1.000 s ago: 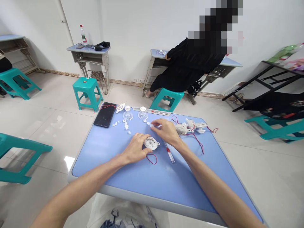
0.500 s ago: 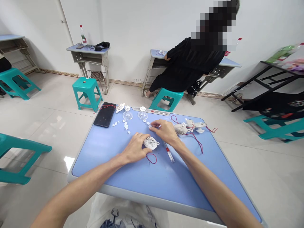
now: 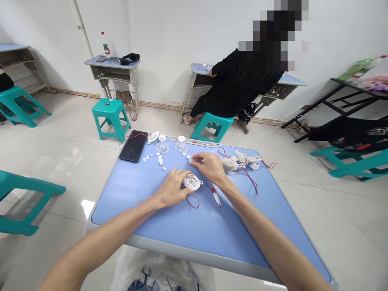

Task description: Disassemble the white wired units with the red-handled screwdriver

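Left hand: (image 3: 171, 188) fingers curled closed over the left side of a round white plastic housing (image 3: 192, 182), gripping it and hiding part of it.
Right hand: (image 3: 210, 167) thumb and forefinger pinched together on a small white disc (image 3: 190, 160) at the tips.
Housing location: mid-desk on a blue desk (image 3: 184, 238), just above a loop of red wire (image 3: 192, 201).
Beside the hands: small screwdriver (image 3: 215, 197), red and clear handle, lying just right of the housing, below the right wrist. Right hand sits between the housing and a white plastic assembly (image 3: 232, 163), which has red wires running from it.
Far edge of desk: two clear plastic domes (image 3: 162, 147) (image 3: 181, 147), small white plastic pieces (image 3: 159, 160) scattered below them, black smartphone (image 3: 133, 146) at left, slim grey strip (image 3: 192, 142) at centre.
Below desk: white plastic bag (image 3: 157, 270), bottom of the frame.
Room, upper centre: seated co-worker (image 3: 242, 85) in black, working at a separate desk (image 3: 197, 68), on a teal stool (image 3: 212, 125).
Room, upper left: another desk (image 3: 112, 62) with a plastic bottle (image 3: 105, 43) on it, teal stool (image 3: 107, 117) in front.
Right side: black-framed table (image 3: 348, 95), with a teal stool (image 3: 354, 167) below it.
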Action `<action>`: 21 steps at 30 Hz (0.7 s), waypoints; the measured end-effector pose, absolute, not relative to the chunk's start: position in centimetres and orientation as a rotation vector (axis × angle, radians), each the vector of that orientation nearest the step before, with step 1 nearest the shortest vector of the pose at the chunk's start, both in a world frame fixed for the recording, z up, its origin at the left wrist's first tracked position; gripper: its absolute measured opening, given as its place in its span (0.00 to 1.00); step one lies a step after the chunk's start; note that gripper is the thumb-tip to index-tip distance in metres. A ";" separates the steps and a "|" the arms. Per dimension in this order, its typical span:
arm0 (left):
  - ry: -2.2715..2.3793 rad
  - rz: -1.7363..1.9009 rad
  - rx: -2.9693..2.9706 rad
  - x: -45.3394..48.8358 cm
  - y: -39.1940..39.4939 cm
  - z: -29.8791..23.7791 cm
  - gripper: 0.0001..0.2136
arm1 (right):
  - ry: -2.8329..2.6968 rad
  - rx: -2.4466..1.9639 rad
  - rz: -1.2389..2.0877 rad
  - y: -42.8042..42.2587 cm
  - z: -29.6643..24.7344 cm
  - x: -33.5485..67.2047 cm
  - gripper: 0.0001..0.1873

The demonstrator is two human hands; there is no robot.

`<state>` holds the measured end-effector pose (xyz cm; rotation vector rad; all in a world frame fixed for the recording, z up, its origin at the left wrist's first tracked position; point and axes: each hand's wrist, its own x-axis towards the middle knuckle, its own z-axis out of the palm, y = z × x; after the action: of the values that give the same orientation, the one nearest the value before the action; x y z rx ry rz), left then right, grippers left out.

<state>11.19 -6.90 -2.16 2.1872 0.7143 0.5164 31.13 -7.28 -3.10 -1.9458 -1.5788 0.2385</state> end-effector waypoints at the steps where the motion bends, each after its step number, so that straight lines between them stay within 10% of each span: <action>1: 0.713 0.515 2.186 11.2 -6.9 -2.2 0.24 | -1.578 -1.946 0.238 -7.3 -3.1 31.1 0.08; 21: 0.723 0.494 2.172 11.2 -7.0 -2.2 0.24 | -1.855 -1.565 0.194 -13.3 1.5 31.4 0.05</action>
<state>11.19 -7.00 -2.21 2.1725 0.7234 0.4938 31.38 -13.35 1.49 -1.5649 -1.8551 0.1942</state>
